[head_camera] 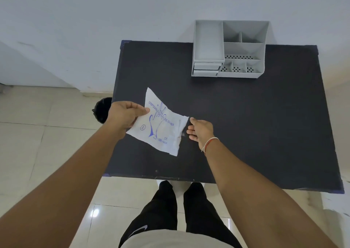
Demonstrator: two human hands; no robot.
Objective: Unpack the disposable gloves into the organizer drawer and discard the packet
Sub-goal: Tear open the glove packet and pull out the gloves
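White packet (162, 126) with blue print hangs over the black table (246, 124), pinched at its left edge by the left hand (125, 116). Right hand (201, 132), fingers loosely spread, holds nothing and touches the packet's right corner. Grey organizer (230, 48) stands at the far edge, bin (102, 110) on the floor left.

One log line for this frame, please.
left hand: grips glove packet | right hand: open at packet edge | organizer: drawers shut | bin: beside table

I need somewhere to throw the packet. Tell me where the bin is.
The black bin stands on the floor off the table's left edge, partly hidden behind the left hand holding the glove packet.
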